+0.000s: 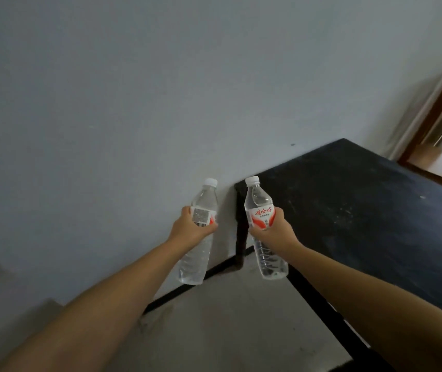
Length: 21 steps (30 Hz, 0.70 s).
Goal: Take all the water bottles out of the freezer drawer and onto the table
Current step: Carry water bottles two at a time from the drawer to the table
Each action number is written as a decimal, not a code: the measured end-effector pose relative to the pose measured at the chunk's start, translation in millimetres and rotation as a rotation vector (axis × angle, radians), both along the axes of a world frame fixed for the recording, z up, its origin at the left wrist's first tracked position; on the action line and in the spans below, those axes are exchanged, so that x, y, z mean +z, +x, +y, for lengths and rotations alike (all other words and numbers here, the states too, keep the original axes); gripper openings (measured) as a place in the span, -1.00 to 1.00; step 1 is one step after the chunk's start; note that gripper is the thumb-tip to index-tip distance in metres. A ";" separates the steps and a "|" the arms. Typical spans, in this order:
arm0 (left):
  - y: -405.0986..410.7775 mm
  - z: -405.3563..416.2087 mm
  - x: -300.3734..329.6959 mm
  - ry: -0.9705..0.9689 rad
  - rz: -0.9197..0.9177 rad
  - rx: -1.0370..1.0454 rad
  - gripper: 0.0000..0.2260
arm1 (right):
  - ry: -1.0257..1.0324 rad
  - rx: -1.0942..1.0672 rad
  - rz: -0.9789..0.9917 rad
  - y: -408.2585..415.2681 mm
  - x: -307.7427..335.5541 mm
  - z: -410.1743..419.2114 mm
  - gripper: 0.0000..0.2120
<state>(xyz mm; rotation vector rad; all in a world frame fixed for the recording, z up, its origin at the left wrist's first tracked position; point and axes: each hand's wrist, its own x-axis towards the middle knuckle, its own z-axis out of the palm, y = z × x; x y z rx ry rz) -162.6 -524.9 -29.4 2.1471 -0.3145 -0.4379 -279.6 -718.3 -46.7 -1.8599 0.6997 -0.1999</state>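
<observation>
Left hand: the left hand (191,226) is wrapped around the label band of the left water bottle (198,237), fingers curled round the far side, thumb on the near side.
Right hand: the right hand (271,229) grips the right water bottle (261,229) in the same way, at its red and white label.
Bottle attitude: both bottles are near upright, white caps up, bases hanging free below the fists. Neither touches any surface. The two are held apart, so they cannot knock together.
Grip position: holding at the labelled waist puts each fist close to the bottle's middle, which probably keeps a full bottle from swinging.
Bottle contents: clear liquid shows through the walls; whether any is frozen cannot be told.
Table: the black table (362,210) stands to the right against the grey wall (134,103). The right bottle hangs at the table's near left corner; the left bottle is further left, in front of the wall and off the top.
Freezer drawer: not in view.
Task stage: judged as carrying; both bottles are out of the drawer, not yet set down.
Next move: shift both rightward over the top, then lower them base first.
</observation>
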 end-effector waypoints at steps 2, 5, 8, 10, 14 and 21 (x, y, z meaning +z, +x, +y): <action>21.8 -34.5 -2.6 0.001 0.001 -0.058 -0.41 | -0.004 -0.065 0.004 9.1 -0.9 -26.4 -0.40; 49.6 -87.0 -5.8 -0.002 0.014 -0.137 -0.38 | 0.015 -0.165 0.026 18.0 -5.0 -66.7 -0.35; 74.3 -142.5 -10.4 -0.017 0.026 -0.233 -0.44 | 0.010 -0.240 0.054 25.2 -13.0 -107.8 -0.36; 97.1 -186.3 -16.0 -0.037 0.035 -0.323 -0.45 | 0.016 -0.311 0.052 37.7 -21.0 -138.8 -0.38; 138.5 -260.3 -20.1 -0.087 0.023 -0.480 -0.47 | 0.008 -0.454 0.025 70.3 -26.7 -189.4 -0.43; 219.1 -397.7 -6.6 -0.033 -0.021 -0.704 -0.46 | 0.016 -0.713 -0.050 115.9 -8.0 -280.4 -0.45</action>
